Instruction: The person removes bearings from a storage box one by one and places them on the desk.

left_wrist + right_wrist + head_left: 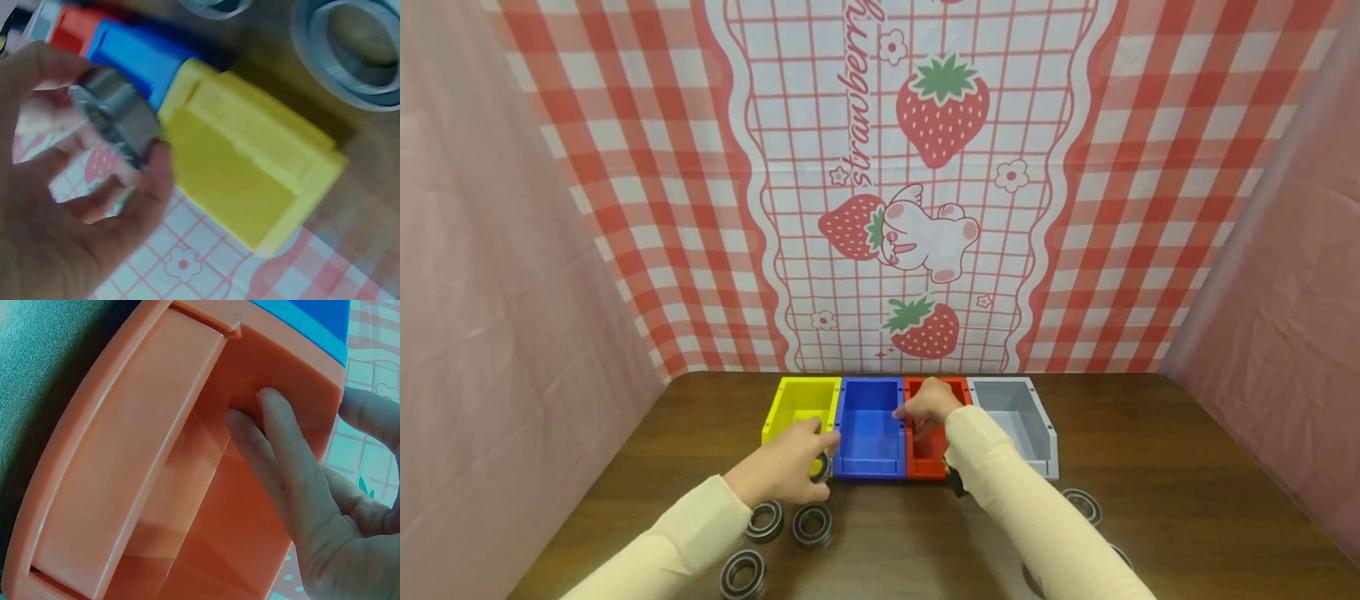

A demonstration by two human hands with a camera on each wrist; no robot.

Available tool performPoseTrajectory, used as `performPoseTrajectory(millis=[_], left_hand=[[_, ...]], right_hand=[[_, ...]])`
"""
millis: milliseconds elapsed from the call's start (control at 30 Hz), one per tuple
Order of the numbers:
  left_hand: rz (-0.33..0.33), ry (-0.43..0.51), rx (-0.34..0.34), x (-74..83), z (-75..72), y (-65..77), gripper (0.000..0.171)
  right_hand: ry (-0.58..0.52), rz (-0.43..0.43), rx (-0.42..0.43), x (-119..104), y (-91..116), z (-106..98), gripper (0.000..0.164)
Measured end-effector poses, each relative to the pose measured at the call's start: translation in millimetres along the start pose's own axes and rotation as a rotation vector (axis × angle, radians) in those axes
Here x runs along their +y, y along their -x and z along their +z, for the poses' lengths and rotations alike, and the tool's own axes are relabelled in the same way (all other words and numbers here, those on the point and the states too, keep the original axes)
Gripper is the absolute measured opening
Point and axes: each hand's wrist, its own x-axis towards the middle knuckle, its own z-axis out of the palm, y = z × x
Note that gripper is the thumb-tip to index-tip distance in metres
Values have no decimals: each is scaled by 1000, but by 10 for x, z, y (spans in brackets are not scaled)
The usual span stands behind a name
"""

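Observation:
My left hand [786,462] holds a metal ball bearing [119,112] between thumb and fingers, in front of the yellow bin [772,412]. In the left wrist view the bearing is tilted on edge, beside the yellow bin's open top. My right hand [931,404] reaches over the red bin [958,387]. Two of its fingers [284,450] extend down inside that bin, close to the wall on the blue bin's side, with no bearing visible among them. Another finger overlaps the bin's rim in the right wrist view. The blue bin [870,417] lies between the two hands.
A grey bin [1011,417] ends the row on the right. Loose bearings [812,526] lie on the brown table [880,550] near the left forearm. Another bearing [1082,507] is at front right, with others partly hidden by the right sleeve. A patterned cloth [925,208] hangs behind.

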Motion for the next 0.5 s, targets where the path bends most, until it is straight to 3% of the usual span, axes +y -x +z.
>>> performPoseTrajectory(millis=[333, 500], left_hand=[[160, -119, 42, 116, 139, 404, 53], [183, -133, -12, 231, 201, 546, 56]], right_hand=[[11, -6, -9, -29, 33, 5, 32], [17, -2, -9, -29, 25, -9, 33]])
